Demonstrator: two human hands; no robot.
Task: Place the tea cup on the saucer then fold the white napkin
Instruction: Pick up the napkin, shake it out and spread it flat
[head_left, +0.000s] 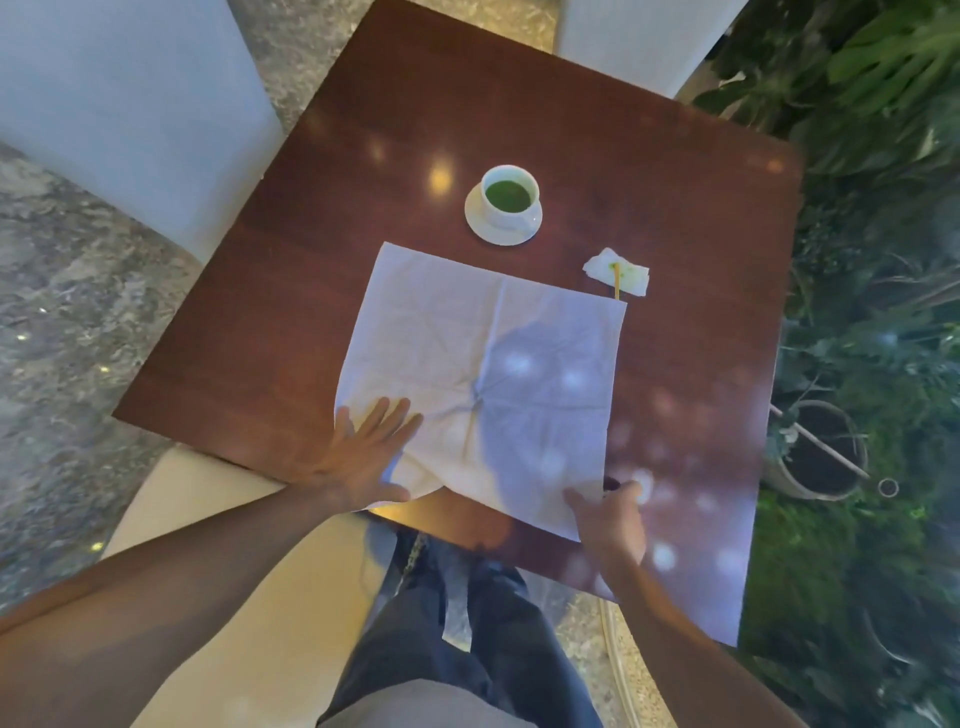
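Tea cup (509, 196): white, holding green liquid, standing upright on the saucer (503, 233) toward the far side of the surface (322, 270).

Saucer: white, round, directly under the cup, apart from the napkin's far edge.

White napkin (483, 374): large cloth square, spread open and nearly flat on the dark wooden surface, creased from the middle outward. Its near edge reaches the near edge of the surface, and the near left part bulges up slightly beside the left hand. A shadow with bright spots covers its right half.

Left hand (363, 457): palm down on the near left corner of the napkin, fingers (387, 421) straight and spread, pressing the cloth flat.

Right hand (613, 519): at the near right corner of the napkin, fingers curled, thumb on top of the cloth, pinching the corner.

Small paper tissue (618, 271): crumpled, stained green, lying to the right of the saucer and just beyond the napkin's far right corner. A thin wooden stick (616, 283) lies across it, its near end close to the napkin's edge; whether it touches cannot be told.

Surroundings: pale chairs (130, 104) at the far and left sides, stone floor (62, 322), green plants (872, 156) and a plant pot (818, 452) to the right.
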